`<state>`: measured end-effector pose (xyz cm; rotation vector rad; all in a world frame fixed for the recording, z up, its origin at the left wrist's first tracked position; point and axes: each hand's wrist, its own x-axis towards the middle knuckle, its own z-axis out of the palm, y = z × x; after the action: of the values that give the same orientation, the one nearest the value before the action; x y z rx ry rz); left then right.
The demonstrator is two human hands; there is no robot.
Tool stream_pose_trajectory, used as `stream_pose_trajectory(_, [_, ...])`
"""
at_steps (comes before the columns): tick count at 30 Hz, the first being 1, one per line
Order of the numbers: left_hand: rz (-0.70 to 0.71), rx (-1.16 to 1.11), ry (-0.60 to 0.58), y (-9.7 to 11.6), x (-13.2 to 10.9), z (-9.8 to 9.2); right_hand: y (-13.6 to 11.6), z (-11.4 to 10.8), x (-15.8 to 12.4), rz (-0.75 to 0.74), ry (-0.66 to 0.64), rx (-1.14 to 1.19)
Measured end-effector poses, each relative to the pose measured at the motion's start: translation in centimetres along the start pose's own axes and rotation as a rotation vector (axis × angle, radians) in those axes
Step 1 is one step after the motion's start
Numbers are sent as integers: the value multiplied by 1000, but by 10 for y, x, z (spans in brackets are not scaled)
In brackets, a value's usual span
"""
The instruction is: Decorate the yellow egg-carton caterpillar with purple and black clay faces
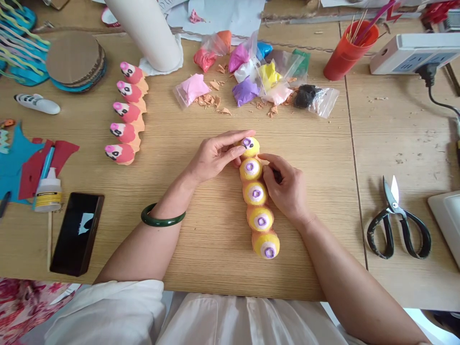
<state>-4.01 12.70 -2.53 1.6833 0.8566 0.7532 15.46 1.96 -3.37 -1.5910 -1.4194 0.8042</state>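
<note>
Our left hand [212, 155] is curved closed over the far end of a yellow egg-carton strip [257, 194], its fingertips [247, 133] reaching across the farthest cup and its thumb pressing in from the left, a hold that looks meant to steady the strip against the table. Our right hand [285, 189] is nearly closed at the strip's right side, with thumb and forefinger drawn together by the second cup. Something dark may sit between the fingers, but the hand hides it, so we cannot tell whether it pinches a small piece or only the strip. The strip lies lengthwise in the middle of the wooden table [215, 254], running from far to near between our forearms, probably so that both hands reach it easily. Its five cups face up, each with a white-and-purple painted eye [250, 167]. A jade bangle [163, 215] circles our left wrist. To the left lies a row of five pink-painted egg-carton pieces [125, 112], set apart from the work, with a glue bottle [48, 191] and a black phone [77, 235] nearer the left edge. Far off lie bags of coloured modelling clay [244, 72], a red cup of sticks [350, 50] sits beyond them, and black-handled scissors [395, 225] rest to the right, all clear of the hands.
</note>
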Motion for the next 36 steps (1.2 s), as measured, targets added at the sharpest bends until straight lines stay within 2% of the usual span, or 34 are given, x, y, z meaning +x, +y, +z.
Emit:
stream_pose_trajectory(6, [-48,-66,-31,4,-1,-2,0,0,0,-3,-2,1])
stream_pose_trajectory(11, [-62,-68,-4,6,-1,-2,-1,0,0,6,-7,5])
stream_pose_trajectory(17, [-45,-74,-9,4,-1,-1,-1,0,0,10,-2,-7])
stream_pose_trajectory(23, [-2,-24,49,2,1,5,-1,0,0,5,1,-2])
stream_pose_trajectory(31, [-36,-60,47,5,1,5,-1,-1,0,10,-10,-1])
stream_pose_trajectory(36, [-39,-108,94,3,1,4,-2,-1,-1,29,29,125])
